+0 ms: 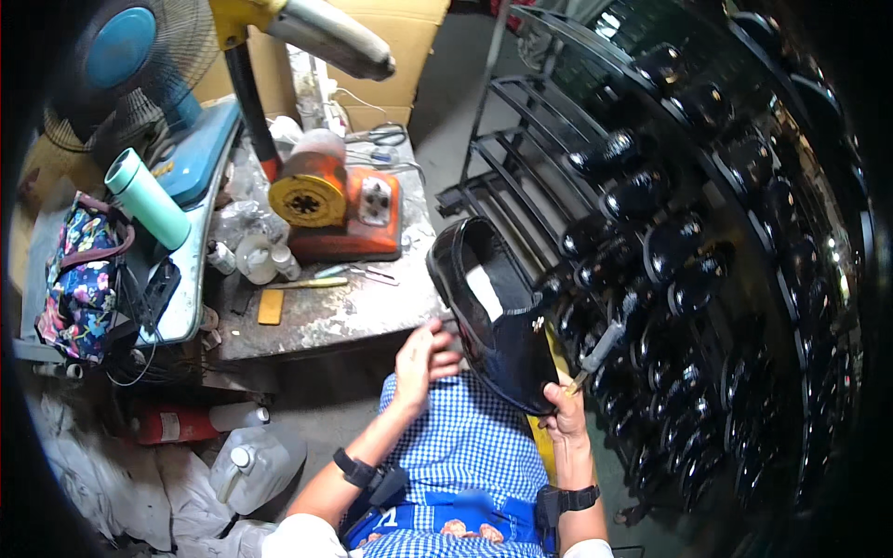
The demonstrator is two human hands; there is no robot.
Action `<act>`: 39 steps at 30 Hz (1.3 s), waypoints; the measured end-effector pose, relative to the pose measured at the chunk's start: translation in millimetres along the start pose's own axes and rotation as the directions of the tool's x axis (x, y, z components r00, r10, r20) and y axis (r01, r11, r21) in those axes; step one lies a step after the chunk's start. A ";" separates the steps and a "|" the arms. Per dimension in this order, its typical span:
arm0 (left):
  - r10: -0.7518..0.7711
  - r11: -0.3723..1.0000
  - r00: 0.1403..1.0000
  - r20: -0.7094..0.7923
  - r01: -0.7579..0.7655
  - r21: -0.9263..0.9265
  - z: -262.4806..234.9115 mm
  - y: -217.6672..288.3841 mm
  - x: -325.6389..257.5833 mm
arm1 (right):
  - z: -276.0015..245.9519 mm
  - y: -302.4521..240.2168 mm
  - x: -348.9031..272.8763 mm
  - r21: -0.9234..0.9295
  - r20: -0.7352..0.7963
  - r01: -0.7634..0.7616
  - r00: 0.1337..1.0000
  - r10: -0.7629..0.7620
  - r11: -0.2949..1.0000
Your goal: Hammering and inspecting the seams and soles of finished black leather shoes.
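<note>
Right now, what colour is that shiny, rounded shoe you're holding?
The shiny, rounded shoe is black outside; best view: head.

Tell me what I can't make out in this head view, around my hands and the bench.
In the head view:
- Black shoe: its sole is turned away, hidden by the upper.
- Right hand: some fingers are hidden behind the shoe.
- Left hand: fingertips blurred, so contact with the shoe is unclear.
- Fan: cut off by the top edge.
- Floral bag: contents hidden by its fabric.

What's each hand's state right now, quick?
Left hand: open, beside the black shoe; contact unclear.
Right hand: closed, holding the black shoe at its toe, plus a grey-handled tool.
</note>
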State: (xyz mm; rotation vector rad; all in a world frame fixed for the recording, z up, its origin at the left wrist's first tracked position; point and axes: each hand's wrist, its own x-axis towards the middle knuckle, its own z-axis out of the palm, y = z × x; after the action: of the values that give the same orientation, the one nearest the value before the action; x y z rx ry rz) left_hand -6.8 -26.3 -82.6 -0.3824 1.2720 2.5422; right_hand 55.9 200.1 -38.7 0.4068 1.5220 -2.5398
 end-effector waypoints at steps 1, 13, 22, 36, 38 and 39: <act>0.029 0.994 0.999 -0.027 -0.026 0.102 -6.9 -9.7 -2.2 | 9.6 -3.0 15.1 -0.032 -0.012 0.032 0.999 -0.032 0.999; 0.399 0.671 0.896 0.193 -0.429 0.605 -35.5 -46.6 -8.4 | 103.4 -42.4 186.0 -0.153 -0.032 0.120 0.991 -0.126 0.981; 0.405 0.657 0.901 0.158 -0.407 0.635 -38.2 -51.0 -3.0 | 164.6 -61.6 257.3 -0.012 0.041 0.023 0.999 -0.022 1.000; 0.419 0.630 0.893 0.163 -0.415 0.656 -38.9 -48.5 -4.4 | 185.1 -63.8 269.6 0.053 0.154 -0.094 0.984 0.085 0.994; 0.433 0.611 0.884 0.177 -0.432 0.663 -37.5 -47.1 -5.0 | 168.0 -57.2 255.1 -0.003 0.113 -0.053 0.992 0.053 0.999; 0.420 0.611 0.887 0.192 -0.432 0.664 -38.5 -45.7 -5.8 | 166.1 -50.8 235.8 -0.082 0.010 0.049 0.999 -0.049 0.995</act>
State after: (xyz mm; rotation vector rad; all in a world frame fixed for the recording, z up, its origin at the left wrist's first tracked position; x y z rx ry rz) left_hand 19.1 -31.7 -136.4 0.1405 2.4111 2.1120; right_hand -207.4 79.7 5.8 0.3524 1.6471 -2.5012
